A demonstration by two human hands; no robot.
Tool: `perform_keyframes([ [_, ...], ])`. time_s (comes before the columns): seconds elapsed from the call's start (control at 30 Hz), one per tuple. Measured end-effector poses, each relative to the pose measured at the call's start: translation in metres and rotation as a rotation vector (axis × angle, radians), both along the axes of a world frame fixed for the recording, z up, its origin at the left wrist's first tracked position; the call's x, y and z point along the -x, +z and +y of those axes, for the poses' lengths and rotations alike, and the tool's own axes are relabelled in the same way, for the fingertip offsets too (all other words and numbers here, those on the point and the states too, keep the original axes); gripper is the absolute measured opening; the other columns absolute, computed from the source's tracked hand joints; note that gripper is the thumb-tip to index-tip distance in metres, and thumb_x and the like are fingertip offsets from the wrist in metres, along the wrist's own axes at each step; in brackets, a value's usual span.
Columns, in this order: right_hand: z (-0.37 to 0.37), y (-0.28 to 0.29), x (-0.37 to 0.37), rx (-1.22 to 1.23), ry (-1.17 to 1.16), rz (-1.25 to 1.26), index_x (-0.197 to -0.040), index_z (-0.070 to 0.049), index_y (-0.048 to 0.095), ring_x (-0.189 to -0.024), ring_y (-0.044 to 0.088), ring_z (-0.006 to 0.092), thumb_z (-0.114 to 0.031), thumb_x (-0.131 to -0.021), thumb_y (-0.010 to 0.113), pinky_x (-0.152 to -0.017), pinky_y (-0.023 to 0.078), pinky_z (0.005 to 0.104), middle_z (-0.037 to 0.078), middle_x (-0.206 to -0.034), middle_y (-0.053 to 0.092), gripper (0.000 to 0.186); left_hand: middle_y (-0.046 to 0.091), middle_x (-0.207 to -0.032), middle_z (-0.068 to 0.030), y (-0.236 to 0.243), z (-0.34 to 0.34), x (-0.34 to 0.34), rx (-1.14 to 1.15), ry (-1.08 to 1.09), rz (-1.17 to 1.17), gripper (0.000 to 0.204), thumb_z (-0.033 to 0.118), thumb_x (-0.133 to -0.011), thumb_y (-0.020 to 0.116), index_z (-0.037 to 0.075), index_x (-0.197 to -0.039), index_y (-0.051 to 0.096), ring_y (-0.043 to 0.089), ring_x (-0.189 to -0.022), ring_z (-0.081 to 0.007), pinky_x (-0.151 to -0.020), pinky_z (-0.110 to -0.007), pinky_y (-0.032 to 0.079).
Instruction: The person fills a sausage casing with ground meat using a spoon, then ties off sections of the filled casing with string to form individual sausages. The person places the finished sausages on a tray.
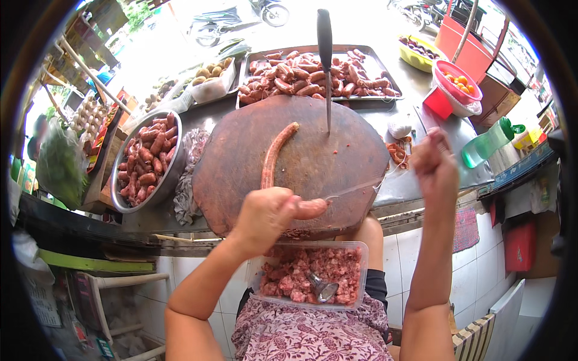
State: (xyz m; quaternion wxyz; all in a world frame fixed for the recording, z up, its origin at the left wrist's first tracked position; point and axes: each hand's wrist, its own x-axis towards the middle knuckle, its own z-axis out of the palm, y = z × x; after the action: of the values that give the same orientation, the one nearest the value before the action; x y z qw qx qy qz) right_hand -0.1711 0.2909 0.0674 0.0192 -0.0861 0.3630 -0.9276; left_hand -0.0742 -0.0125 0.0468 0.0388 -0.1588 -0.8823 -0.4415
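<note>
My left hand (265, 218) is closed around a long sausage (278, 150) over the near part of a round wooden chopping board (241, 144). The sausage's far end curves up the board, and its near end pokes out beside my thumb. From that tip a thin pale strand (355, 189), string or casing, stretches right. Raised off the board's right side, my right hand (435, 162) is a fist that appears to grip the strand's other end. On my lap sits a clear plastic tub (363, 271) of minced meat (289, 277), with a metal funnel (325, 291) lying in it.
A knife (326, 72) stands upright, point in the board. Behind are a metal tray (385, 66) of sausages and, left, a metal basin (123, 204) of more. A white ball of string (399, 126), a green bottle (489, 143) and a pink bowl (457, 81) with orange fruit stand right.
</note>
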Motion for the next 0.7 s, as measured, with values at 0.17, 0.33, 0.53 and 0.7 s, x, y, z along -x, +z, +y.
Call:
perform_keyframes([
  [0.17, 0.016, -0.034, 0.018, 0.013, 0.037, -0.123, -0.096, -0.003, 0.062, -0.050, 0.029, 0.0064, -0.013, -0.105, 0.054, -0.046, 0.025, 0.0241, -0.004, -0.060, 0.035, 0.015, 0.064, -0.074, -0.0141, -0.002, -0.011, -0.007, -0.072, -0.075, -0.176, 0.029, 0.018, -0.101, 0.057, -0.004, -0.083, 0.063, 0.061, -0.067, -0.0193, -0.064, -0.034, 0.049],
  [0.33, 0.013, -0.048, 0.023, 0.100, -0.120, -0.124, -0.095, -0.005, 0.062, -0.051, 0.031, 0.0076, -0.016, -0.104, 0.057, -0.048, 0.028, 0.0255, -0.003, -0.061, 0.038, 0.015, 0.076, -0.087, -0.0124, 0.007, -0.051, 0.021, -0.566, -0.048, -0.484, 0.035, 0.029, -0.104, 0.058, 0.002, -0.083, 0.067, 0.053, -0.057, -0.0047, -0.046, -0.022, 0.041],
  [0.53, -0.009, -0.049, 0.028, 0.168, 0.090, -0.034, -0.099, -0.004, 0.063, -0.073, 0.066, 0.0215, -0.013, -0.104, 0.054, -0.084, 0.059, 0.0458, 0.008, -0.075, 0.063, 0.013, 0.060, -0.069, -0.0011, 0.086, -0.104, 0.056, -0.717, 0.107, -0.084, 0.026, 0.024, -0.103, 0.062, 0.003, -0.089, 0.067, 0.054, -0.057, -0.0075, -0.054, -0.021, 0.046],
  [0.7, 0.020, -0.065, 0.033, -0.210, -0.074, -0.026, -0.101, -0.001, 0.063, -0.091, 0.075, 0.0307, -0.010, -0.105, 0.052, -0.092, 0.060, 0.0451, 0.020, -0.095, 0.074, 0.015, 0.055, -0.068, -0.0011, 0.072, -0.082, 0.024, -0.035, 0.252, 0.341, 0.014, 0.011, -0.099, 0.064, 0.001, -0.089, 0.067, 0.050, -0.059, -0.0091, -0.055, -0.024, 0.039],
])
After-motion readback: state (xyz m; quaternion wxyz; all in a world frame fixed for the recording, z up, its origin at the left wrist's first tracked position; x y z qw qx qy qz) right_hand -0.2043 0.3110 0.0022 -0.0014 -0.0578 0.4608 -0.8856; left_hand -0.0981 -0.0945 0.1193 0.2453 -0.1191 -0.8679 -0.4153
